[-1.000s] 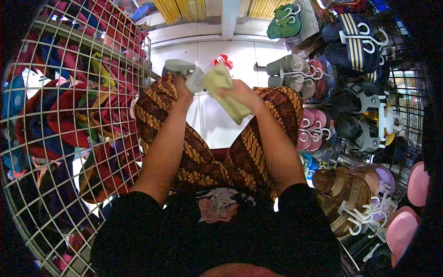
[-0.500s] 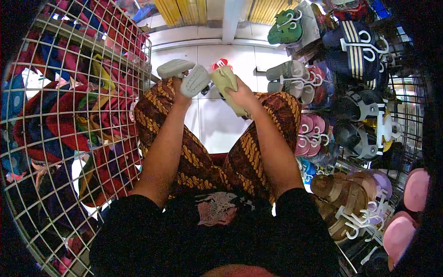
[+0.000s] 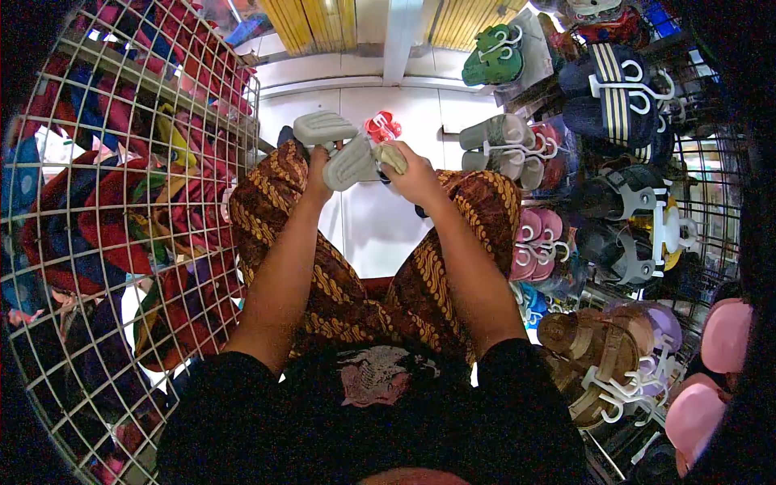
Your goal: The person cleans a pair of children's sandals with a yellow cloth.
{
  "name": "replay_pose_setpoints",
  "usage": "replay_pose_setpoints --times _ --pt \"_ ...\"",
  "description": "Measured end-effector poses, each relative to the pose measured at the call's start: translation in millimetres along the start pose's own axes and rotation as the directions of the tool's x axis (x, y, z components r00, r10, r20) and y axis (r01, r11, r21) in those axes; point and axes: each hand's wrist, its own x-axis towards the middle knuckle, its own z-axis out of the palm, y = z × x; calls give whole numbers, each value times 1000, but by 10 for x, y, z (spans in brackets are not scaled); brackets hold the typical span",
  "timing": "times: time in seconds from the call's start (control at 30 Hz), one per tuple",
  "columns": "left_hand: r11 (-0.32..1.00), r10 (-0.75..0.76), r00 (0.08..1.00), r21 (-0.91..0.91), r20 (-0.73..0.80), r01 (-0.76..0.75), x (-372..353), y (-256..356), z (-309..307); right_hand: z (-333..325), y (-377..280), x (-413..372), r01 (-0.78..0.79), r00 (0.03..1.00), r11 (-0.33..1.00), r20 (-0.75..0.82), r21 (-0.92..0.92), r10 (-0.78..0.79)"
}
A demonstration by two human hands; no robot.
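A pair of pale grey sandals (image 3: pixel 351 164) is gripped in my left hand (image 3: pixel 319 173), out over the gap between my knees. One sandal is tipped toward the right, and the other lies across behind it to the left. My right hand (image 3: pixel 417 178) is closed around a bunched, pale yellow-green cloth (image 3: pixel 392 157), right at the right-hand edge of the nearer sandal. Most of the cloth is hidden inside the fingers. Just beyond the cloth, a red item with a white piece on it (image 3: pixel 381 126) shows over the white floor.
On the left stands a wire grid (image 3: pixel 121 279) with colourful footwear behind it. Along the right hang sandals on white hooks, among them green ones (image 3: pixel 493 56), striped dark slides (image 3: pixel 612 93) and brown sandals (image 3: pixel 594 347). White floor tiles (image 3: pixel 380 230) lie between my knees.
The cloth, hanging long from my right hand before, is now bunched up and brought left against the sandals. The sandals have turned and moved slightly right.
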Motion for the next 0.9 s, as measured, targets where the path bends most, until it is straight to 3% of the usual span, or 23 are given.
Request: replay_pose_setpoints --times 0.1,0.33,0.4,0.47,0.5,0.57,0.6,0.67,0.73,0.83,0.87,0.9 --pt "1000 24 1000 1 1 -24 -22 -30 13 21 -49 -8 -25 998 998 -61 -55 21" --pt "984 180 976 -16 126 -179 72 -110 -87 47 -107 -52 29 999 978 -8 -205 -32" --pt "989 128 992 -81 10 -127 88 -107 -52 50 -121 -54 48 999 976 13 -210 -46" --pt "944 299 953 160 -37 -290 17 -60 104 79 -80 -78 57 998 975 42 -213 -49" --pt "793 475 879 415 34 -445 -26 -26 224 92 -58 -86 82 995 973 70 -218 -68" --pt "732 538 841 467 52 -497 -18 -16 204 92 -102 -98 125 988 968 111 -216 -103" --pt "866 439 898 282 -36 -412 17 -41 120 18 -294 -147 96 987 967 148 -236 -62" --pt "914 405 910 22 -84 -405 325 -210 -202 12 -375 -178 160 975 956 188 -248 -114" --pt "805 475 880 405 -1 -434 187 -125 -138 28 -380 -178 193 965 947 225 -256 -136" --pt "834 378 922 403 82 -378 288 -131 -308 89 -210 -137 124 954 992 275 3 -120" --pt "760 413 900 493 137 -424 310 -148 -346 78 -211 -150 -64 934 982 358 175 -3" --pt "797 393 910 446 130 -407 326 -166 -365 69 -185 -115 -127 942 950 335 286 25"
